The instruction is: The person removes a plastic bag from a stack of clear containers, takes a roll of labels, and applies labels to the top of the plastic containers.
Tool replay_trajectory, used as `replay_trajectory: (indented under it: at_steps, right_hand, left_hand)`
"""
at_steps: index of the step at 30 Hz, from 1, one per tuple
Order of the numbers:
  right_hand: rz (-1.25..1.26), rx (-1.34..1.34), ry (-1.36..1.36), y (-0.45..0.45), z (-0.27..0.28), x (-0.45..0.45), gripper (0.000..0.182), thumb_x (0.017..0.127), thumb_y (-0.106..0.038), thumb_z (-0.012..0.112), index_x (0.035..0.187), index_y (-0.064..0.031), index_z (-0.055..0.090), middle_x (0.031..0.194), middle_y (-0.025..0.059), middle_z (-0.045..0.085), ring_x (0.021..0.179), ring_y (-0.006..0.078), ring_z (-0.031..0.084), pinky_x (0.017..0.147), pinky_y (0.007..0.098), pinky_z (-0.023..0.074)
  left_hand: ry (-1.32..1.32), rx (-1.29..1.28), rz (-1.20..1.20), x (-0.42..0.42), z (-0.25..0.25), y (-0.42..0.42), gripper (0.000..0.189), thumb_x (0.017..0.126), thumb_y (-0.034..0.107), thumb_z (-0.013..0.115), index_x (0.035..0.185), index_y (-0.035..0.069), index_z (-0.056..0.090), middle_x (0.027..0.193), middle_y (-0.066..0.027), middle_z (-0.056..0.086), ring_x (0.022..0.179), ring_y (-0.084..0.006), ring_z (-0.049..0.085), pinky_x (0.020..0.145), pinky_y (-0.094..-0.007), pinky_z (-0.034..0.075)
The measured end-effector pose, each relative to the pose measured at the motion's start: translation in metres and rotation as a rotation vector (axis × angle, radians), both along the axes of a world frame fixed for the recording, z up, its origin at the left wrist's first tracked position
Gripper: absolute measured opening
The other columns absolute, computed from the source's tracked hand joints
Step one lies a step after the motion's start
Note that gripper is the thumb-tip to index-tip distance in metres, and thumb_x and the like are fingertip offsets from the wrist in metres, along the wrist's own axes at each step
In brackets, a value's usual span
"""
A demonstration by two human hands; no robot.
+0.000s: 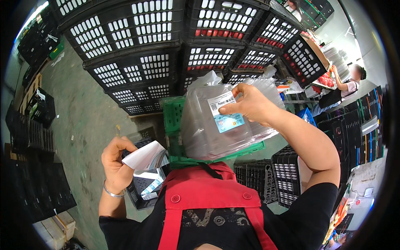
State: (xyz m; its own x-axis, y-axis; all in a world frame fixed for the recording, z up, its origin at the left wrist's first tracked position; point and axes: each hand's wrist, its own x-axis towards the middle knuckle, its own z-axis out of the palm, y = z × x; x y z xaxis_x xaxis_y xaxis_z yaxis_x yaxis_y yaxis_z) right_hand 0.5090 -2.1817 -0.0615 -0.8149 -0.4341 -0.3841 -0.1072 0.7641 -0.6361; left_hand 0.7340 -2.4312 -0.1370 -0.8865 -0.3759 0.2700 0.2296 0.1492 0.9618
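My right hand [250, 104] is at a white and blue printed label [229, 120] on the top of a stack of clear plastic containers [200, 131]. Its thumb presses on the label, and the fingers are bent over the upper edge. The stack sits on a green plastic crate [173, 117] in front of my red apron. Off to the left, my left hand [117, 162] pinches a curled strip of label backing paper [145, 156]. Below that strip, more label tape [152, 187] hangs into a black crate [140, 200].
Tall stacks of black slotted crates [134, 72] stand ahead, some holding red produce. More black crates [284, 178] are at my right. A person in a dark apron [339, 90] works at the far right. Green floor [81, 125] lies to the left.
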Motion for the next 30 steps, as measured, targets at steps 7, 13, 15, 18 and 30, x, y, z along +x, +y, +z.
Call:
replay_trajectory:
  at_steps: [7, 13, 15, 18, 30]
  right_hand:
    - [0.275, 0.5, 0.491, 0.0, 0.012, 0.027, 0.072, 0.071, -0.042, 0.076, 0.115, 0.0041, 0.042, 0.099, 0.0214, 0.056, 0.096, 0.0378, 0.059, 0.078, 0.0447, 0.0485]
    - [0.102, 0.214, 0.939, 0.081, 0.0, 0.008, 0.085, 0.064, -0.045, 0.077, 0.127, -0.0028, 0.04, 0.12, 0.0191, 0.042, 0.11, 0.0358, 0.047, 0.088, 0.0439, 0.0433]
    - [0.045, 0.209, 0.772, 0.084, -0.001, 0.01, 0.081, 0.064, -0.04, 0.077, 0.126, -0.0033, 0.04, 0.119, 0.0192, 0.041, 0.106, 0.0359, 0.049, 0.087, 0.0427, 0.0439]
    - [-0.008, 0.163, 0.726, 0.078, 0.003, 0.015, 0.052, 0.067, -0.029, 0.073, 0.107, -0.0055, 0.049, 0.104, 0.0177, 0.048, 0.094, 0.0348, 0.053, 0.079, 0.0412, 0.045]
    - [-0.562, -0.399, 1.026, 0.157, 0.017, -0.081, 0.05, 0.07, -0.038, 0.075, 0.094, -0.0007, 0.053, 0.106, 0.0121, 0.049, 0.095, 0.0221, 0.05, 0.084, 0.0337, 0.0418]
  left_hand:
    - [0.052, -0.018, 0.018, -0.004, 0.005, 0.0, 0.018, 0.071, -0.009, 0.057, 0.084, 0.001, 0.05, 0.075, -0.0045, 0.053, 0.069, -0.0113, 0.048, 0.066, -0.0219, 0.039]
    - [0.124, -0.148, 0.137, 0.001, 0.008, 0.001, 0.025, 0.07, -0.012, 0.06, 0.085, 0.004, 0.05, 0.085, -0.007, 0.051, 0.078, -0.0121, 0.048, 0.071, -0.0212, 0.041]
    - [0.118, -0.306, 0.123, 0.001, 0.011, -0.003, 0.023, 0.069, -0.011, 0.063, 0.082, 0.004, 0.05, 0.083, -0.0066, 0.051, 0.077, -0.0126, 0.049, 0.071, -0.0208, 0.04]
    - [0.103, -0.334, 0.082, 0.0, 0.018, 0.0, 0.021, 0.072, -0.006, 0.064, 0.078, 0.005, 0.048, 0.083, -0.0056, 0.049, 0.075, -0.0129, 0.046, 0.069, -0.0211, 0.039]
    - [0.29, -0.409, 0.187, -0.004, 0.042, 0.019, 0.021, 0.072, 0.003, 0.067, 0.072, 0.006, 0.046, 0.068, -0.0032, 0.04, 0.061, -0.0119, 0.037, 0.053, -0.0232, 0.028]
